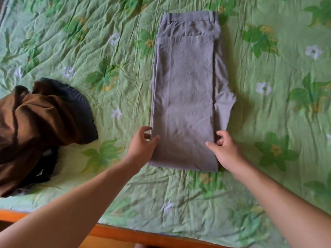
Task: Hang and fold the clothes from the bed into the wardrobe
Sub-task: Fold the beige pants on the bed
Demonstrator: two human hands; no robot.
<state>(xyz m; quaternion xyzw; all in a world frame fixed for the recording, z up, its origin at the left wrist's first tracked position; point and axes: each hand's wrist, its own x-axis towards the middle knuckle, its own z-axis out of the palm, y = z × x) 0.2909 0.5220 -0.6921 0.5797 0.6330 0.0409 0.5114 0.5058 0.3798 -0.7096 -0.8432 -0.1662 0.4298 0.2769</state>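
Observation:
Grey trousers (pixel 184 90) lie folded lengthwise on the bed, waistband at the far end, leg ends near me. My left hand (pixel 143 145) pinches the left edge of the trousers near the leg ends, thumb on top and fingers curled at the edge. On the right edge at the same height, my right hand (pixel 223 149) grips the cloth with its thumb on top. A flap of the seat sticks out on the right side of the fold.
A green flowered bedsheet (pixel 107 42) covers the bed. A heap of brown and dark clothes (pixel 41 122) lies at the left. The orange wooden bed frame (pixel 125 235) runs along the near edge.

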